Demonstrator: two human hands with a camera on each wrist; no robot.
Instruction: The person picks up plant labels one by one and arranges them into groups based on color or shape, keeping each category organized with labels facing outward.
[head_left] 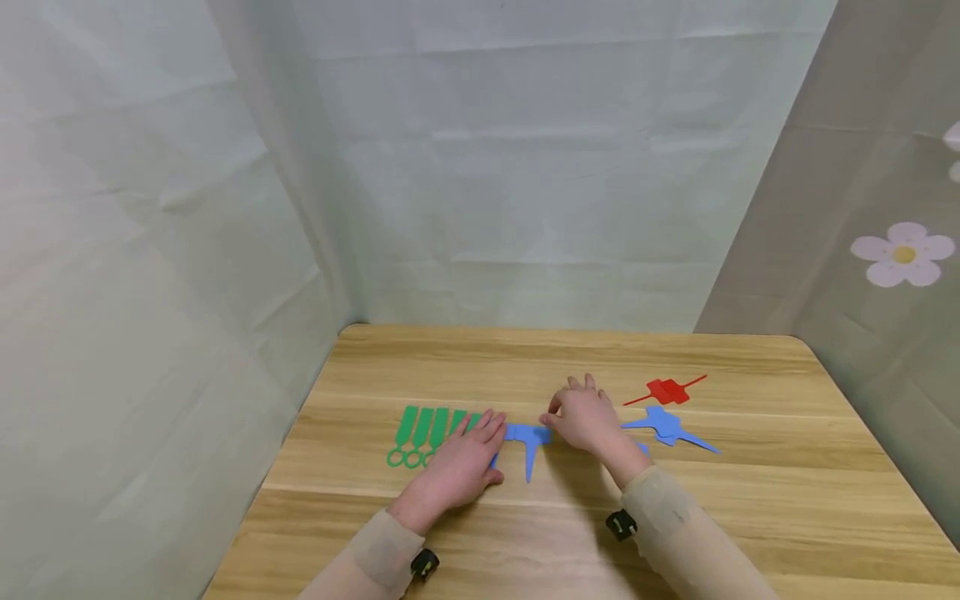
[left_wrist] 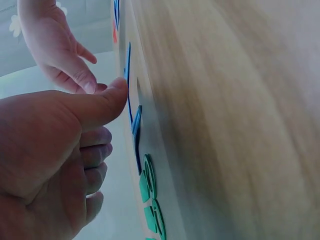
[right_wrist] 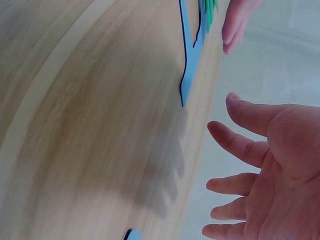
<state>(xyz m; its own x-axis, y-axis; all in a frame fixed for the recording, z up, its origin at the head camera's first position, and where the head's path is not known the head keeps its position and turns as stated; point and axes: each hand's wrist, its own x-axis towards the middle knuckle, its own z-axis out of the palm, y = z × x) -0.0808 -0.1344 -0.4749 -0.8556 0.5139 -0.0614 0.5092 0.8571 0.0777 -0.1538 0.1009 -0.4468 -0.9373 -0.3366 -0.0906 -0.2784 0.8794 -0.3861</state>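
Green tags with ring ends lie side by side in a row at the left. My left hand is over the right end of that row, its fingers stretched forward and partly hiding the tags. To its right, blue T-shaped tags lie in line, one pointed stem toward me. Close over the right end of this blue line is my right hand, thumb and fingers apart in the right wrist view with nothing between them. In the left wrist view, the left thumb overlaps the blue tags.
At the right, several blue tags lie overlapped, with red tags behind them. Part of a blue piece shows beside my right wrist. The wooden table backs onto a pale fabric curtain.
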